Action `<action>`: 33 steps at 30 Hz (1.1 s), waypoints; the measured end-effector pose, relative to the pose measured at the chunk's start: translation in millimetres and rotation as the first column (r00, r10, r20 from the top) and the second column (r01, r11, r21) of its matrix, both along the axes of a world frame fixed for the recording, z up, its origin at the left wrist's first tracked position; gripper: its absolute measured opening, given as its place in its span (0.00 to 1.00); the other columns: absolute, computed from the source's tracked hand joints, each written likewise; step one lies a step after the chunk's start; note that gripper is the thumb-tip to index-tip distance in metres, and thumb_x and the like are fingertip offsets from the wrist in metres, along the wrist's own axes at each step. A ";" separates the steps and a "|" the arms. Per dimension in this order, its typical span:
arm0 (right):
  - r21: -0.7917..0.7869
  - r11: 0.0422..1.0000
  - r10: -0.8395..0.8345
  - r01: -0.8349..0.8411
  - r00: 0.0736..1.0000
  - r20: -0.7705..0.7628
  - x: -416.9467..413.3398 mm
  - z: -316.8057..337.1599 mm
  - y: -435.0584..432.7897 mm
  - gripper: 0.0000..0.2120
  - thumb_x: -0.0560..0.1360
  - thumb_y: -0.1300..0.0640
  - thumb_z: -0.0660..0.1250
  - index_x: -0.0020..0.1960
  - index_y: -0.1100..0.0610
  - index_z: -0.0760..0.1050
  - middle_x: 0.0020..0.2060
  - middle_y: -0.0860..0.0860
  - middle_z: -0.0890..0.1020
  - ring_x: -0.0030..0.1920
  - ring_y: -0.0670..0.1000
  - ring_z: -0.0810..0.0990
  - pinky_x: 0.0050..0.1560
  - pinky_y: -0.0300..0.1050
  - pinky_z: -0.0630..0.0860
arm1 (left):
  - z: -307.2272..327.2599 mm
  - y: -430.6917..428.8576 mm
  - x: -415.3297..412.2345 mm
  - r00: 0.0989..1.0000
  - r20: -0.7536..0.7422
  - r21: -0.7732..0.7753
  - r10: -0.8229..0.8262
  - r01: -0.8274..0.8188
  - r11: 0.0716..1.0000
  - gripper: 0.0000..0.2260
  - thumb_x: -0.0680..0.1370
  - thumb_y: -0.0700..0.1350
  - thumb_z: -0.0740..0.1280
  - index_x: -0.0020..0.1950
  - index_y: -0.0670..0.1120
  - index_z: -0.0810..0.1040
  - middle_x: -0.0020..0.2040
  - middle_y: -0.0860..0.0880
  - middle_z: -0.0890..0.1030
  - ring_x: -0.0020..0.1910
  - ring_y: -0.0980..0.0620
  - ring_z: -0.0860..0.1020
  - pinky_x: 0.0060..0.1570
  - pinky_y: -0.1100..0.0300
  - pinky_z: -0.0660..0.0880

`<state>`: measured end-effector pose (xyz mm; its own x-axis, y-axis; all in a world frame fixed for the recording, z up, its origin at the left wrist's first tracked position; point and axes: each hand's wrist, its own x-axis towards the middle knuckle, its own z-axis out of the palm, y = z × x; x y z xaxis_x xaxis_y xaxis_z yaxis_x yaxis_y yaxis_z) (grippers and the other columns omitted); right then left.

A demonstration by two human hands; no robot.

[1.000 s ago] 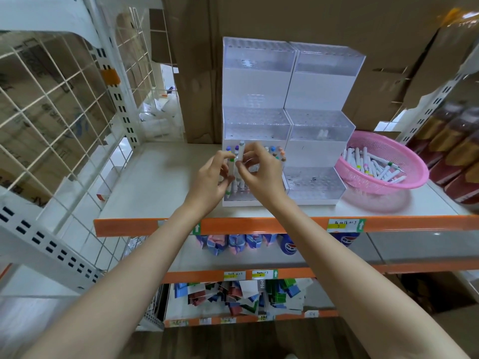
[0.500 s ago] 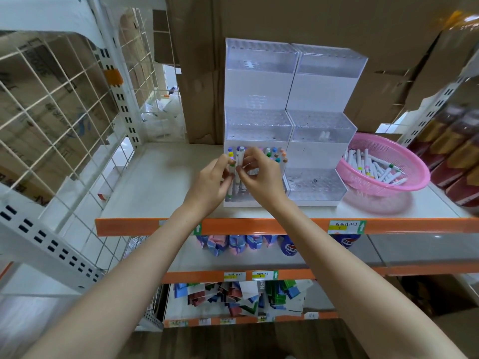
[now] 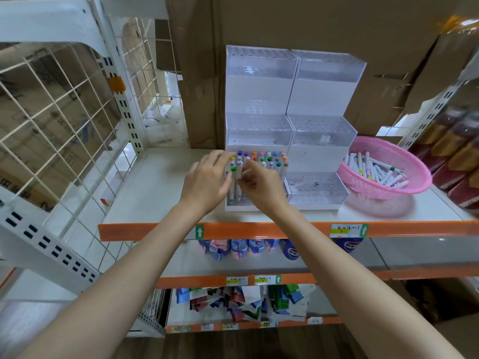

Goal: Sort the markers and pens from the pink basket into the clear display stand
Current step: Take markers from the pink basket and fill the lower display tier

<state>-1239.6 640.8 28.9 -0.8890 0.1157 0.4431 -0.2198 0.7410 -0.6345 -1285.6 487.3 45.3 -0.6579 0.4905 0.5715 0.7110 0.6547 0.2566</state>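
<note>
On the stand's bottom-left tier: right fingers [image 3: 250, 165] pinch the grey-capped marker [image 3: 238, 174], thumb and forefinger on the upper barrel. The marker is upright, with its lower end down in the tier.
Left fingers [image 3: 216, 158]: loosely curved and spread, tips up by the tier's left corner. The thumb lies against the green-capped marker [image 3: 233, 169]. I can't tell if it grips or only touches.
Right hand [image 3: 260, 187]: in front of the tier, covering its front middle. Forearm crosses the shelf edge.
Left hand [image 3: 207, 182]: just left of the right hand, close to it, with the two markers between them.
Green-capped marker: upright, just left of the grey-capped one, barrels almost touching.
Standing markers [image 3: 267, 159]: upright rows with coloured caps up, in the back of the same tier, behind both hands.
Clear display stand [image 3: 321, 99]: two stepped columns side by side, three tiers each, backed against cardboard boxes [image 3: 311, 22].
Pink basket [image 3: 404, 189]: on the shelf just right of the stand. I can't tell whether it touches.
Loose markers [image 3: 375, 172]: white barrels lying heaped inside the basket.
Shelf [image 3: 155, 187]: pale top that carries the stand and basket. Its orange front edge [image 3: 259, 230] has label tags.
Wire grid panel [image 3: 51, 112]: white, at the shelf's left end.
Lower shelf packets [image 3: 241, 304]: coloured, jumbled, two levels down.
</note>
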 end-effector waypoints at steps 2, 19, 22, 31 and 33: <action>0.026 1.000 0.002 -0.002 1.000 0.008 1.8 -3.8 -0.1 0.09 0.74 0.62 0.70 0.52 0.58 0.73 0.43 0.55 0.83 0.43 0.56 0.82 0.45 0.55 0.80 | -2.0 -0.4 -1.0 1.000 0.016 -0.035 -0.016 0.017 0.999 0.19 0.76 0.43 0.65 0.67 0.47 0.73 0.64 0.47 0.75 0.61 0.46 0.74 0.55 0.50 0.72; 0.163 0.983 -0.075 0.086 0.994 -0.075 12.3 0.0 -4.4 0.22 0.74 0.57 0.71 0.65 0.58 0.70 0.52 0.55 0.81 0.49 0.54 0.80 0.44 0.47 0.77 | -7.9 -2.5 0.1 0.999 0.030 -0.123 -0.013 0.017 0.992 0.20 0.76 0.42 0.65 0.68 0.46 0.71 0.66 0.47 0.75 0.63 0.48 0.74 0.58 0.51 0.69; 0.346 0.928 -0.073 0.139 0.978 -0.197 10.6 1.3 -2.7 0.21 0.73 0.55 0.71 0.65 0.55 0.73 0.56 0.54 0.79 0.55 0.56 0.77 0.49 0.50 0.77 | -6.7 -0.7 1.3 0.999 0.040 -0.124 0.001 0.004 0.992 0.20 0.76 0.41 0.65 0.68 0.44 0.71 0.66 0.46 0.74 0.64 0.47 0.73 0.59 0.50 0.69; 0.419 0.874 -0.116 0.247 0.942 -0.314 8.3 1.9 4.0 0.12 0.71 0.57 0.73 0.55 0.53 0.81 0.57 0.56 0.80 0.57 0.59 0.78 0.56 0.53 0.73 | -3.6 2.7 -0.1 0.999 0.037 -0.077 0.013 -0.010 0.997 0.18 0.75 0.40 0.62 0.65 0.44 0.74 0.64 0.47 0.75 0.62 0.48 0.74 0.57 0.50 0.69; 0.418 0.886 -0.089 0.202 0.957 -0.275 7.3 5.2 5.2 0.12 0.73 0.55 0.71 0.56 0.52 0.81 0.60 0.55 0.79 0.60 0.58 0.77 0.60 0.54 0.70 | 0.0 6.0 1.3 0.999 0.036 -0.047 0.016 -0.015 0.999 0.19 0.75 0.41 0.59 0.65 0.44 0.74 0.64 0.47 0.75 0.62 0.48 0.74 0.59 0.50 0.69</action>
<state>-1232.3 646.0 34.1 -0.7361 -0.0203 0.6766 -0.1917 0.9649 -0.1797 -1284.3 493.3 45.3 -0.6857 0.5055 0.5236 0.6914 0.6773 0.2515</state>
